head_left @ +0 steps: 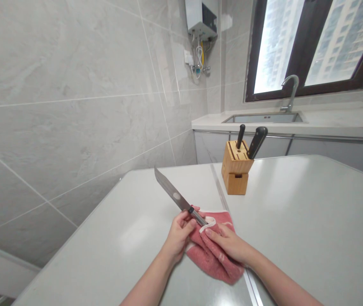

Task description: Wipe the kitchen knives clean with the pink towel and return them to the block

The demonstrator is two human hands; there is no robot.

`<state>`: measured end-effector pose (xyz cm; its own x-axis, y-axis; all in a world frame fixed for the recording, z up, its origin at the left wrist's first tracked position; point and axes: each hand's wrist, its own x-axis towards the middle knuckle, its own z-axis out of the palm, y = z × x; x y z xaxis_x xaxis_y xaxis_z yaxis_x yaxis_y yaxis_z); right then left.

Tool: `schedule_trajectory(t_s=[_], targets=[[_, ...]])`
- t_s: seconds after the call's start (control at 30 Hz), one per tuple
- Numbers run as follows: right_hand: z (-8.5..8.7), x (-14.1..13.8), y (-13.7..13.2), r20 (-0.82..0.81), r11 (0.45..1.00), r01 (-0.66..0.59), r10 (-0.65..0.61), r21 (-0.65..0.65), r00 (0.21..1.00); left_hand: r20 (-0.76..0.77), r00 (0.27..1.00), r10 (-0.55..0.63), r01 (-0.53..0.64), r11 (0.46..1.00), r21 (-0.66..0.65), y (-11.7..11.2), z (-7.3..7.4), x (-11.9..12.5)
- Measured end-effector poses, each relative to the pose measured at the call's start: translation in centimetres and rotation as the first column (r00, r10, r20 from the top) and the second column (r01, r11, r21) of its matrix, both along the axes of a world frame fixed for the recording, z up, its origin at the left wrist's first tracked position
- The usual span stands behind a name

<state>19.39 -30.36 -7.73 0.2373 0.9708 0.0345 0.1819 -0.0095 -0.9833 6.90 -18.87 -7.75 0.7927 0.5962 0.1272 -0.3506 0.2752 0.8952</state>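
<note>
Pink-red terry towel (215, 259) bunched on the table (130, 221); head view is all you have. Kitchen knife (171, 189) is held over the towel, steel blade angled up and away, tip out past your hands. Your left hand (179, 236) is clenched around the knife near the base of the blade, left fingers (186, 220) closed on the metal collar. Your right hand (229, 244) lies on the towel just beside the left, right fingers (215, 233) across the folds next to the handle. Firm pinch or light contact: cannot tell. Towel hides the handle's far end.

Risks, as I read it: blade is bare, and I can't tell which edge is sharp from here. Any towel fold dragged along the edge could cut cloth or the right fingers under it. Damp steel or a damp collar could let the knife turn in your left grip. Hands sit close, so a slip would land on skin. Towel also lies across the metal seam strip (219, 189) in the table and could snag there.

Bamboo knife block (237, 170) stands well ahead, two black-handled knives (257, 142) in it. Steel faucet (291, 91) and sink (264, 119) are beyond.
</note>
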Motion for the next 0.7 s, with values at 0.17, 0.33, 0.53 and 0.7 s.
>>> schedule_trajectory(t_s=[0.17, 0.33, 0.53, 0.7], targets=[[-0.6, 0.0, 0.1, 0.014, 0.999, 0.01, -0.009, -0.031, 1.0, -0.046, 0.999, 0.028, -0.027, 0.999, 0.018, 0.1, -0.1, 0.1], [-1.0, 0.1, 0.1, 0.019, 1.0, 0.003, -0.002, -0.028, 1.0, -0.033, 0.998, 0.051, -0.051, 0.999, -0.009, 0.1, 0.0, 0.1], [-0.9, 0.0, 0.0, 0.004, 0.999, -0.008, 0.008, -0.039, 1.0, -0.004, 0.995, 0.102, -0.102, 0.991, -0.087, 0.5, 0.3, 0.1], [-0.1, -0.1, -0.1, -0.042, 0.999, -0.029, 0.03, 0.03, 0.999, 0.036, 0.987, 0.154, -0.146, 0.975, -0.165, 1.2, 0.8, -0.1]])
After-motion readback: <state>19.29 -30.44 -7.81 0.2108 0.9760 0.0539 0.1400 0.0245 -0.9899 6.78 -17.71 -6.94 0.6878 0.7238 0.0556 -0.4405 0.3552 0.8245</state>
